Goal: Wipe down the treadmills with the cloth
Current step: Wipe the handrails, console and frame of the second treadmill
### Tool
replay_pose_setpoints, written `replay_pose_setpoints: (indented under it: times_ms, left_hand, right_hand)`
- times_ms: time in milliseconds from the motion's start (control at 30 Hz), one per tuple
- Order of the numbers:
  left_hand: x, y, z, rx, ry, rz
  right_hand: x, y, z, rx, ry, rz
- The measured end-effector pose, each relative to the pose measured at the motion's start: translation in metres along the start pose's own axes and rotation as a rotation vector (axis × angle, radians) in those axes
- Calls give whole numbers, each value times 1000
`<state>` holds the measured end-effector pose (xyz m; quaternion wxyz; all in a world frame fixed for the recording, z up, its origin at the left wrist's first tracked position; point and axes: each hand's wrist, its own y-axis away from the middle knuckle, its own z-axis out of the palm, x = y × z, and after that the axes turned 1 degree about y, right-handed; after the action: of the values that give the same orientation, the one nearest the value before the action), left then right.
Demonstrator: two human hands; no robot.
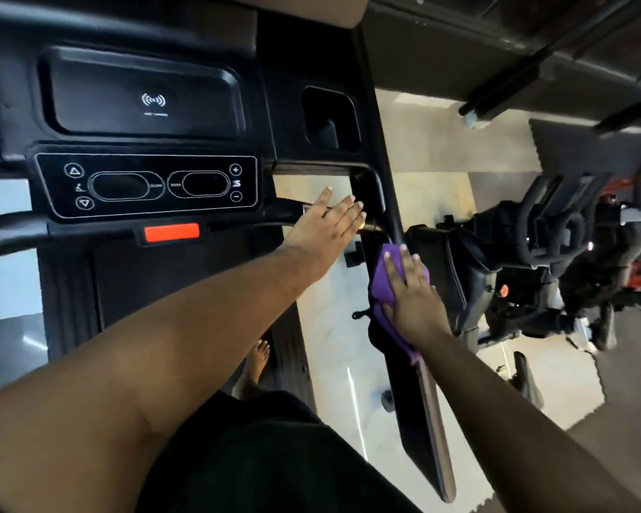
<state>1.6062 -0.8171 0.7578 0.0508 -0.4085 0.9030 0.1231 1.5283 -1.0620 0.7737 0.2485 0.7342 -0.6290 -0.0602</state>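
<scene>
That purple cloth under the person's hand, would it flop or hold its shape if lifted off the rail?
The purple cloth probably flops: it lies bunched and folded, its lower end drooping along the side rail. It looks light, since the flat right hand alone pins it. On the smooth rail it likely slides easily.

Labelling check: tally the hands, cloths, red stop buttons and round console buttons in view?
Bare hands: 2, left hand, right hand
Purple microfibre cloth: 1
Red rectangular stop button: 1
Round outlined console buttons: 4
Total: 8
</scene>
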Motion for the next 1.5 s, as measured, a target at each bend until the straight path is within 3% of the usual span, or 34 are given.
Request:
replay_pose_setpoints:
  times_ms: [133, 233, 433, 500, 600, 700, 767, 900, 1000, 1200, 1367, 1500]
  left_hand:
    - [4, 0, -1, -18, -20, 17]
    - [2, 1, -4, -51, -21, 12]
    - [0, -3, -4, -31, -39, -15]
    - [2, -3, -1, -34, -35, -25]
    - [5, -4, -3, -36, -20, -21]
    - [6, 1, 1, -18, -8, -45]
    - [15, 8, 5, 7, 2, -57]
    - [59, 16, 6, -10, 42, -11]
    - [91, 7, -11, -35, 75, 26]
    - [130, 3, -30, -100, 71, 77]
    - [133, 2, -41, -120, 106, 16]
    - [124, 9, -25, -141, 166, -23]
  right_hand:
    - [-12, 31, 36, 127, -256, 230]
    - [-5, 76, 63, 111, -137, 230]
    - [-24, -5, 25, 139, 287, 61]
    - [-37, -28, 11, 59, 504, -2]
    - [-42, -23, 16, -141, 892, -239]
    - [-34, 28, 49, -241, 996, -394]
    - [-18, 62, 65, -221, 882, -390]
    - [10, 51, 49, 30, 356, -176]
    - [8, 61, 61, 104, -45, -17]
    - [28, 168, 119, 111, -345, 68]
    - [14, 100, 92, 226, -23, 22]
    - [-15, 77, 79, 31, 593, -88]
